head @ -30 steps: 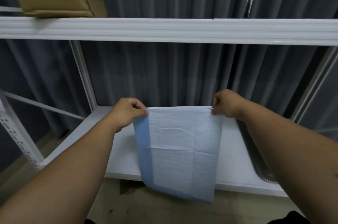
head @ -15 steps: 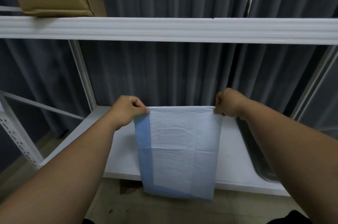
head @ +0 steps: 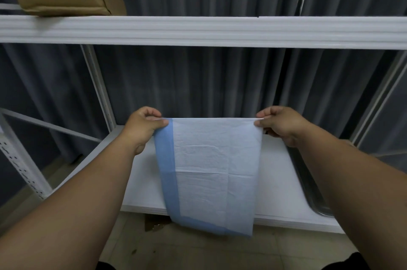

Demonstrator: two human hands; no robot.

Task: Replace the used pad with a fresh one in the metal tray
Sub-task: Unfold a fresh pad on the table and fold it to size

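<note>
Pad (head: 217, 172) hangs in front of me as the biggest thing in play, a white sheet with blue borders, long axis running straight down from my hands past the front edge of the white shelf (head: 279, 181). The metal tray (head: 308, 186) sits on that shelf off to the right, mostly hidden under my right forearm, so I judge the pad must travel right, and my right hand is the nearer one. Left hand (head: 143, 124) has its grip pinched on the top left corner; right hand (head: 279, 122) pinches the top right corner, edge stretched taut between them.
</note>
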